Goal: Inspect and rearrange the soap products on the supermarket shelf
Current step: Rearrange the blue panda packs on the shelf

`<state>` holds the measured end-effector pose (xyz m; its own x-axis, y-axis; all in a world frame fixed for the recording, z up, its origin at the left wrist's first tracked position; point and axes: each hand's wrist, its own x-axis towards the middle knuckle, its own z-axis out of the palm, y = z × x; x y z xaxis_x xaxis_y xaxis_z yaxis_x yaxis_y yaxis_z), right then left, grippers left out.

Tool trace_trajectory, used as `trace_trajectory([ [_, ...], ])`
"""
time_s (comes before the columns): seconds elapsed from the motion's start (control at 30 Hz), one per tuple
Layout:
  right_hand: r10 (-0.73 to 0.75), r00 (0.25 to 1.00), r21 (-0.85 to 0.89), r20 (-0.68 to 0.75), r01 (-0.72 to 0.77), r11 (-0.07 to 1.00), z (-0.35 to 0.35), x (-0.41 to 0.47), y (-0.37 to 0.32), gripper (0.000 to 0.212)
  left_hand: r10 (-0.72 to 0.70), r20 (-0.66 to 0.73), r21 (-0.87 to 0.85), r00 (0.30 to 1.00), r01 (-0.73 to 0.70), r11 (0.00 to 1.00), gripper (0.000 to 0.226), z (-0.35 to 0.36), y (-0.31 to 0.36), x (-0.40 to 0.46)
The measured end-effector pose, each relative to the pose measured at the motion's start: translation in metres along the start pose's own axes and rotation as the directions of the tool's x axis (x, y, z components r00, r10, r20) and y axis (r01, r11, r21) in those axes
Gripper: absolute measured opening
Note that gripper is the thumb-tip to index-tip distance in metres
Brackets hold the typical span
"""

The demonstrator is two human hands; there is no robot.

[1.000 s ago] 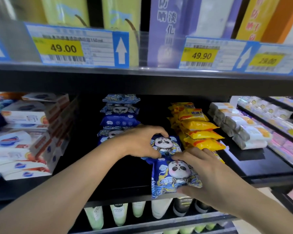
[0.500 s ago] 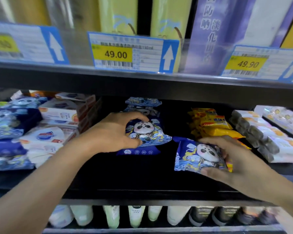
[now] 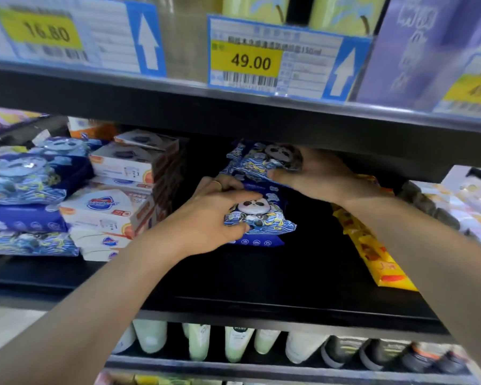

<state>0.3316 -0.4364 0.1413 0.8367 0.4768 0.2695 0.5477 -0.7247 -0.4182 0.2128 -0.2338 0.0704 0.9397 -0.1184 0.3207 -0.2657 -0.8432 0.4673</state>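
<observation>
Partway through: right hand (image 3: 321, 176) clamping panda pack (image 3: 257, 159) onto centre-frame stack; left hand (image 3: 214, 215) gripping lower panda pack (image 3: 261, 218); left-frame packs (image 3: 25, 173) remaining unsorted.

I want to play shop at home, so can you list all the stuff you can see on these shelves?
panda soap packs: at least two, blue, middle shelf centre stack, one in each hand
blue patterned packs: several, blue, middle shelf far left
soap boxes: several, white with orange, left of centre
yellow packs: a row, yellow, right of centre
pale wrapped bars: a row, white, blurred, far right
price tags: three, yellow and blue, upper shelf edge
bottles: several, pale green and white, bottom shelf
left hand: one, on lower panda pack
right hand: one, holding upper panda pack
</observation>
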Motion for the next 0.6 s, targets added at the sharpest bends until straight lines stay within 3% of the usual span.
trace_trajectory([
  [0.1,-0.03,0.998,-0.033,0.056,0.032,0.999,0.015,0.015,-0.012,0.052,-0.005,-0.061,0.024,0.998,0.006,1.0,0.064,0.001,0.0,-0.003],
  [0.23,-0.04,0.999,-0.106,0.007,0.04,0.994,0.029,0.023,-0.019,0.052,-0.018,-0.125,0.04,0.992,0.023,0.999,0.061,0.002,0.002,-0.007],
  [0.5,-0.03,1.0,-0.138,-0.005,0.029,0.99,0.021,0.006,-0.022,0.054,-0.022,-0.108,0.107,0.994,0.033,0.994,0.067,0.001,0.012,-0.01],
  [0.6,-0.079,0.994,-0.153,-0.081,0.065,0.986,0.016,-0.008,-0.025,0.052,-0.015,-0.115,0.119,0.993,0.029,0.993,0.072,0.001,0.014,-0.013],
])
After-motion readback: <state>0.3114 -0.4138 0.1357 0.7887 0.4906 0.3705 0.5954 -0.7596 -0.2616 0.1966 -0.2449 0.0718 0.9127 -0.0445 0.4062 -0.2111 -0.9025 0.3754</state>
